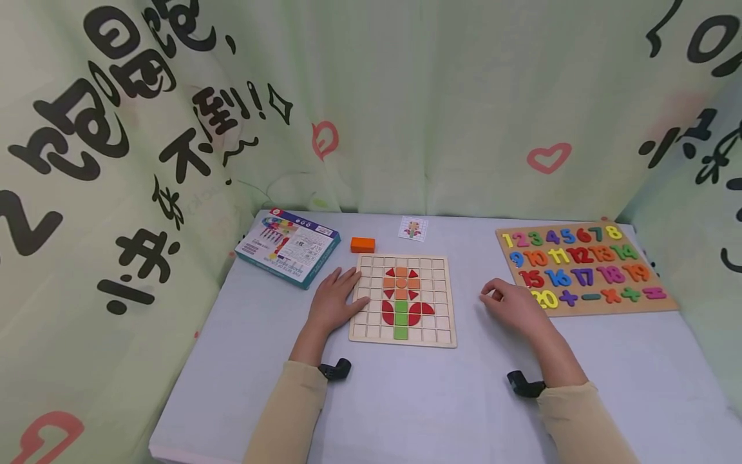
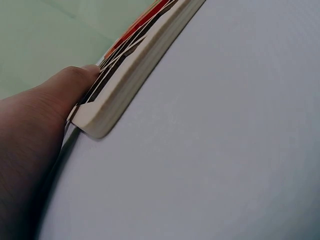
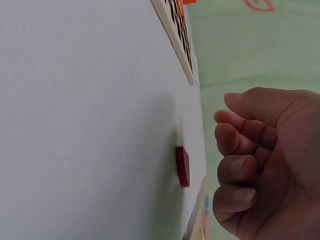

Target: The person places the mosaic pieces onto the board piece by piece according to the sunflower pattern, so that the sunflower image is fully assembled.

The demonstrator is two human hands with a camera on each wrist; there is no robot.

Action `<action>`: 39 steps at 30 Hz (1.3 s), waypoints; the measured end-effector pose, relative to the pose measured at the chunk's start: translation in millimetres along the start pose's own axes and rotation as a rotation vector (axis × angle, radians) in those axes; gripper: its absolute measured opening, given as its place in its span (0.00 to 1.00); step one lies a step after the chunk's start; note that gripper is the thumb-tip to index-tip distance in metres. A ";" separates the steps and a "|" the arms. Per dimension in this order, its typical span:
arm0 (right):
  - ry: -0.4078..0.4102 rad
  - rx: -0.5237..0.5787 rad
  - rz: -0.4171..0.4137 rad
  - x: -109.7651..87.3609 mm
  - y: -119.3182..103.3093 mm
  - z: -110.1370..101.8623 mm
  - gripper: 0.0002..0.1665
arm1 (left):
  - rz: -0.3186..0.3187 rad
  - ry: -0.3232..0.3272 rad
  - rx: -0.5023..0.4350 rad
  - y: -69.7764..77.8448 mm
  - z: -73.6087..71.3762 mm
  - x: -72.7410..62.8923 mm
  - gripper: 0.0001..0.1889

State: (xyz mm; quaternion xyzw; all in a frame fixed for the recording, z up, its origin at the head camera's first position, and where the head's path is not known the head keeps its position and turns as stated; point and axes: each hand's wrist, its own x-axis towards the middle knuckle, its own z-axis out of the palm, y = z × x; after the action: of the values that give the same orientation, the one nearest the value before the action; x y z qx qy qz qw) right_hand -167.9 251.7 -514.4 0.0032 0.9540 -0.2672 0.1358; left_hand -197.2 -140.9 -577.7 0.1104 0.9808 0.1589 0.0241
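Observation:
A wooden grid board (image 1: 437, 325) lies mid-table, bearing a flower of orange squares (image 1: 402, 273), red triangles, green squares (image 1: 400, 320) and rounded red pieces (image 1: 421, 313). My left hand (image 1: 335, 301) rests along its left edge, fingers spread and thumb (image 2: 77, 82) on the board. To the right, my right hand (image 1: 510, 306) hovers over the table, its fingers loosely curled around nothing visible. Under it, in the right wrist view, a small dark red piece (image 3: 182, 166) lies on the tabletop, apart from the fingers; in the head view that piece is hidden.
A small picture card (image 1: 413, 228) and an orange block (image 1: 362, 245) lie behind the board. At the back left is a teal-edged box (image 1: 288, 245). A board of coloured numbers (image 1: 585, 274) occupies the right side. Printed curtains surround the white table (image 1: 435, 412).

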 end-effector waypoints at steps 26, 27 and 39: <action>-0.036 -0.034 -0.092 -0.2 38.8 -5.4 0.19 | 0.001 0.010 -0.008 -0.7 2.1 -0.1 0.40; -0.035 -0.035 -0.096 -0.1 38.6 -5.1 0.19 | 0.003 0.011 -0.009 -0.6 2.1 -0.3 0.40; -0.025 -0.053 -0.132 -0.5 37.2 -4.6 0.18 | 0.006 0.010 -0.016 -0.7 1.4 -0.3 0.40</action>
State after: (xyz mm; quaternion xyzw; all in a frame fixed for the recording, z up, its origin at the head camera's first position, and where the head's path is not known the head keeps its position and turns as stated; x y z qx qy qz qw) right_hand -165.6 286.0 -529.4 -0.0665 0.9571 -0.2501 0.1300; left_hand -196.9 -141.2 -579.2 0.1121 0.9793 0.1673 0.0195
